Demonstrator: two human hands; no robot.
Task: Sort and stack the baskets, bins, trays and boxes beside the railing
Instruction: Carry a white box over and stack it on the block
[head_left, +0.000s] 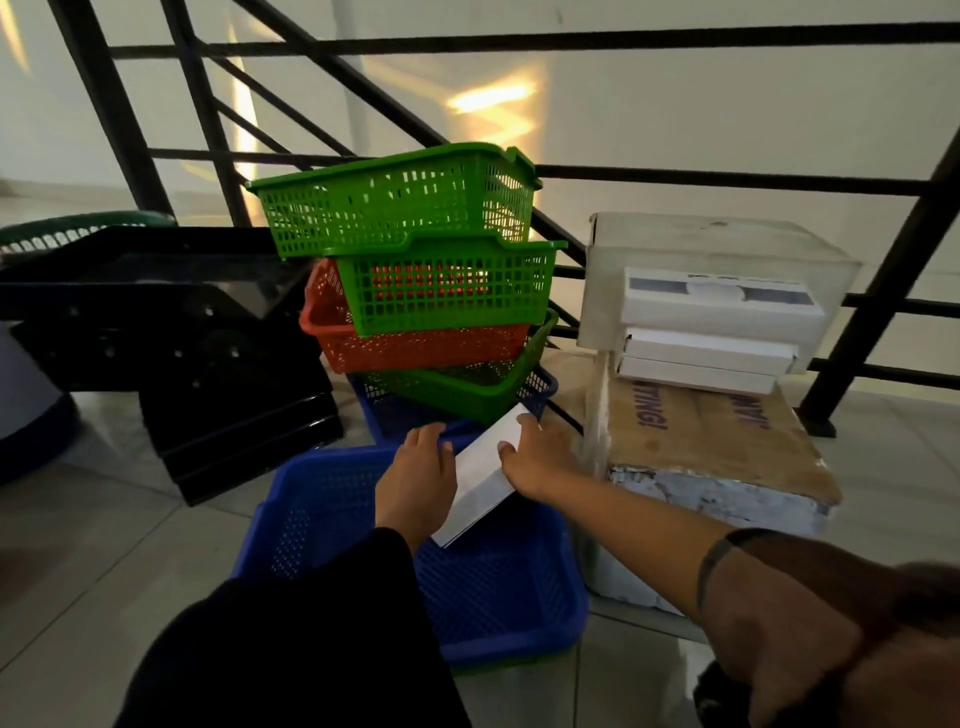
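A flat white box (480, 480) lies tilted over the near blue basket (498, 587). My left hand (418, 480) rests against its left edge and my right hand (537, 457) grips its right side. Behind them a leaning pile holds a green basket (395, 200) on top, a second green basket (447, 291), a red-orange basket (415, 345), a tipped green basket (483, 395) and a second blue basket (395, 415) at the bottom. Black trays (208, 353) are stacked at the left.
A cardboard box (717, 441) at the right carries a clear plastic bin (722, 244) with three white boxes (722, 306) in front of it. The black railing (519, 41) runs behind everything. A dark green basket rim (78, 228) shows at far left. Pale tiled floor (104, 545) lies around.
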